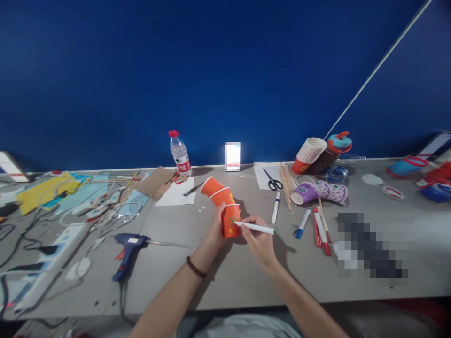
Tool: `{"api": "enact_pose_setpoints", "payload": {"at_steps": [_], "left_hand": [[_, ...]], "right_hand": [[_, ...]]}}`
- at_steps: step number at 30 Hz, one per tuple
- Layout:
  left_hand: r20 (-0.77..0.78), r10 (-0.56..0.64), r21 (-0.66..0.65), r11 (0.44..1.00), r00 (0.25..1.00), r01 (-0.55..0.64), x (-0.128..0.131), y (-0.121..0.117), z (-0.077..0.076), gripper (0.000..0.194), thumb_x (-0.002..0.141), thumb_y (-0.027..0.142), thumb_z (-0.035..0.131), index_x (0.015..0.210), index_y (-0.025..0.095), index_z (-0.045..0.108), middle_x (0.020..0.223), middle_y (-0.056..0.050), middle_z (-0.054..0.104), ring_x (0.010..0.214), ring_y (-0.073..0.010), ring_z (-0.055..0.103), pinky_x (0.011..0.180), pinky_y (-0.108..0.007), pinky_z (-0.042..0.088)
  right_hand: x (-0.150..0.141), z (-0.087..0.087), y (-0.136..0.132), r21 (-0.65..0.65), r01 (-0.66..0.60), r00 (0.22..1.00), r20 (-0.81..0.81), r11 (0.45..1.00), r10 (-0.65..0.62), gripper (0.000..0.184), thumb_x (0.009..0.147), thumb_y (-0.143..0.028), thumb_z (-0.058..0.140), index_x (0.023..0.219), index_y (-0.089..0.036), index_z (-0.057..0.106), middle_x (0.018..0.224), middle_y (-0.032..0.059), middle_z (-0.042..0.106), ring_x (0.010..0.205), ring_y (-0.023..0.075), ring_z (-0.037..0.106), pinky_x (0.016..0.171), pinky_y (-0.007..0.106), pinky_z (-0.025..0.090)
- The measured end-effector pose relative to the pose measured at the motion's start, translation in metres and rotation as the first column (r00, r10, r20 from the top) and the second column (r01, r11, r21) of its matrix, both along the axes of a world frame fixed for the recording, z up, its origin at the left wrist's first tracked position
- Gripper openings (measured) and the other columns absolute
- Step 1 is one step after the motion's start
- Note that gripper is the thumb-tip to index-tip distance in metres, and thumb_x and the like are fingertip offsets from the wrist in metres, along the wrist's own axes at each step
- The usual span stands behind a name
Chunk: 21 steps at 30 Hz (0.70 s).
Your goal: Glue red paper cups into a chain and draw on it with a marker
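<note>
Three orange paper cups (222, 197) are joined in a curved chain on the grey table (246, 277). My left hand (215, 231) wraps around the nearest cup (230, 220) from the left and holds it upright. My right hand (259, 241) grips a white marker with a green end (255, 228). The marker's tip touches the side of that nearest cup.
A blue glue gun (127, 249) lies at the left, beside a power strip (52, 263) and cables. Farther back are a water bottle (180, 155), scissors (273, 180), wooden sticks (286, 188), cup stacks (310, 152), a purple cup (319, 191) and loose markers (315, 225).
</note>
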<state>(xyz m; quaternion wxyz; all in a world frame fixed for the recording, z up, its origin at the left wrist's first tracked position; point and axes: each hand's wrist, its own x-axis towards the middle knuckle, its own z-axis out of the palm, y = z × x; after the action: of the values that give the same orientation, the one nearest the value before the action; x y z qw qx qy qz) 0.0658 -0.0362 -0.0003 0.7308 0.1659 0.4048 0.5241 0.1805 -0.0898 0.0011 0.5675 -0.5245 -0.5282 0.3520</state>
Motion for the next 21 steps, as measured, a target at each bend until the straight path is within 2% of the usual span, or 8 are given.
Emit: {"api": "enact_pose_setpoints", "payload": {"at_steps": [5, 8, 11, 15, 21], "left_hand": [[0.066, -0.009, -0.015, 1.000, 0.998, 0.010, 0.0005, -0.0005, 0.0011, 0.042, 0.077, 0.052, 0.062, 0.084, 0.010, 0.067, 0.071, -0.009, 0.069, 0.060, -0.0169, 0.064, 0.060, -0.027, 0.052], [0.091, 0.010, 0.009, 1.000, 0.996, -0.011, -0.0003, -0.0012, 0.0012, 0.039, 0.075, 0.049, 0.066, 0.082, 0.011, 0.067, 0.068, -0.006, 0.069, 0.059, -0.0163, 0.064, 0.060, -0.026, 0.052], [0.104, -0.020, 0.038, 0.999, 0.994, 0.016, -0.0018, -0.0020, 0.0007, 0.041, 0.073, 0.049, 0.067, 0.085, 0.010, 0.067, 0.072, -0.009, 0.071, 0.063, -0.0184, 0.066, 0.063, -0.027, 0.052], [0.102, -0.047, 0.107, 0.994, 0.994, 0.036, -0.0029, -0.0010, -0.0022, 0.046, 0.075, 0.048, 0.064, 0.091, 0.006, 0.068, 0.080, -0.014, 0.073, 0.070, -0.0229, 0.067, 0.069, -0.032, 0.053], [0.168, -0.039, 0.169, 0.986, 0.985, 0.010, -0.0025, 0.0014, -0.0025, 0.043, 0.075, 0.044, 0.063, 0.093, 0.006, 0.068, 0.086, -0.015, 0.073, 0.078, -0.0276, 0.069, 0.073, -0.038, 0.053]], "right_hand": [[0.0021, -0.0045, 0.0020, -0.047, 0.032, 0.982, -0.185, 0.998, -0.040, 0.020, 0.082, -0.039, 0.065, 0.083, -0.019, 0.061, 0.077, 0.0013, 0.064, 0.069, 0.0163, 0.062, 0.063, 0.027, 0.049], [0.0030, -0.0064, 0.0028, -0.094, 0.041, 0.947, -0.315, 0.995, -0.069, 0.023, 0.081, -0.042, 0.067, 0.085, -0.020, 0.060, 0.078, 0.0008, 0.067, 0.073, 0.0173, 0.066, 0.069, 0.030, 0.052], [0.0037, -0.0056, 0.0033, -0.108, 0.046, 0.911, -0.402, 0.993, -0.086, 0.026, 0.080, -0.044, 0.068, 0.088, -0.021, 0.057, 0.076, 0.0001, 0.069, 0.071, 0.0175, 0.068, 0.074, 0.032, 0.054], [0.0048, -0.0028, 0.0043, -0.106, 0.077, 0.899, -0.422, 0.991, -0.115, 0.030, 0.080, -0.046, 0.068, 0.093, -0.021, 0.057, 0.075, 0.0007, 0.070, 0.072, 0.0184, 0.069, 0.074, 0.033, 0.055], [0.0045, 0.0009, 0.0045, -0.100, 0.090, 0.919, -0.376, 0.991, -0.122, 0.029, 0.081, -0.046, 0.067, 0.091, -0.020, 0.059, 0.077, 0.0024, 0.070, 0.074, 0.0192, 0.069, 0.073, 0.034, 0.056]]}}
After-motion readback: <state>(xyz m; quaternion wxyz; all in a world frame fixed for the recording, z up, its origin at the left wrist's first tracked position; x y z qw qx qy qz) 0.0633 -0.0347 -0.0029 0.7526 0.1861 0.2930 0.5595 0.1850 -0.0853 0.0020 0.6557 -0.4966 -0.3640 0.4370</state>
